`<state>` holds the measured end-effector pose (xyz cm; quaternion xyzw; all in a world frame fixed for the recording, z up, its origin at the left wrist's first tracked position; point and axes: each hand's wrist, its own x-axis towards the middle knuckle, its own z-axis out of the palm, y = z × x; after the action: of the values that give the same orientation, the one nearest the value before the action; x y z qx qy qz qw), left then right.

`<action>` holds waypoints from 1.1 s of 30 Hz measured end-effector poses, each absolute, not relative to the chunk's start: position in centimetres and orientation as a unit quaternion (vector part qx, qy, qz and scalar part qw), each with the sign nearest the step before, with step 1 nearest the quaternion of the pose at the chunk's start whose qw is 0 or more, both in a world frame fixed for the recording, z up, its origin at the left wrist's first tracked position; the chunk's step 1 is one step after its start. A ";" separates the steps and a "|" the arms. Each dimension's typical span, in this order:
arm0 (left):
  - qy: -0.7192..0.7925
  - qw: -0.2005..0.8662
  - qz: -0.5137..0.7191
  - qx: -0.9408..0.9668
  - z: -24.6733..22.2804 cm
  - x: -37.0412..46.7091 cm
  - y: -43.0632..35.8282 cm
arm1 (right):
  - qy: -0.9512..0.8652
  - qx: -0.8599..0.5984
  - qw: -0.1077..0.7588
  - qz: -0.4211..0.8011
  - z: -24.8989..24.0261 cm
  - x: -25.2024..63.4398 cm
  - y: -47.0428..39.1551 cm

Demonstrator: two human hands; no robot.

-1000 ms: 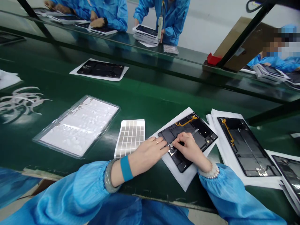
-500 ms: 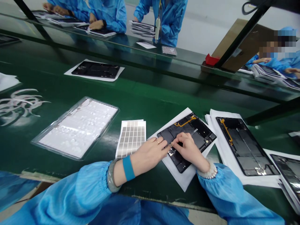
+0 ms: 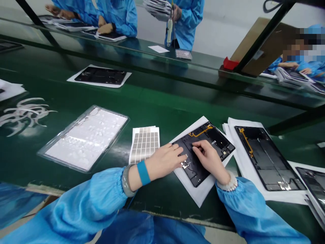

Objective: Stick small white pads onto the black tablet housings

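A black tablet housing [image 3: 207, 149] with an orange flex cable [image 3: 201, 131] lies at a slant on a white sheet [image 3: 199, 196] in front of me. My left hand [image 3: 169, 158] rests on its left edge, fingers stretched and slightly apart, next to a small silvery connector area [image 3: 185, 164]. Over the middle of the housing is my right hand [image 3: 209, 156], its thumb and forefinger brought together; whatever may be between them is too small to make out. Just left of my left hand lies a sheet of grey square stickers [image 3: 145, 144].
A clear tray with a white sheet [image 3: 87, 139] lies left, near curled white strips [image 3: 25, 115]. More tablet housings [image 3: 269, 157] lie on white sheets at right, another housing [image 3: 101, 75] farther back. Across the bench, people in blue smocks [image 3: 119, 17] work behind a raised ledge.
My right hand has lifted away from my left fingertips and moved slightly up and right over the housing. Across the bench, a person has raised a stack of sheets.
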<state>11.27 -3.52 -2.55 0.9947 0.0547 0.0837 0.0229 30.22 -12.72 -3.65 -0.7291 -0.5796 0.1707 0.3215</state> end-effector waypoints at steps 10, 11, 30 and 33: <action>0.059 0.034 0.085 0.994 -2.9 11.5 -2.8 | -0.594 -0.720 0.311 0.178 -3.8 30.0 -12.7; 0.065 0.038 0.083 0.994 -2.8 11.5 -2.8 | -0.595 -0.720 0.311 0.177 -3.8 30.0 -12.7; 0.058 -0.096 0.203 0.973 2.5 9.3 -6.5 | -0.577 -0.673 0.421 0.191 -2.7 31.8 -11.0; 0.080 -0.082 0.258 0.959 8.7 6.2 -6.8 | -0.567 -0.667 0.464 0.137 2.3 33.3 -10.8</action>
<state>6.17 -6.82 8.66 0.9592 0.0804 0.2582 -0.0823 33.34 -10.78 2.30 -0.6671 -0.5666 0.1372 0.4638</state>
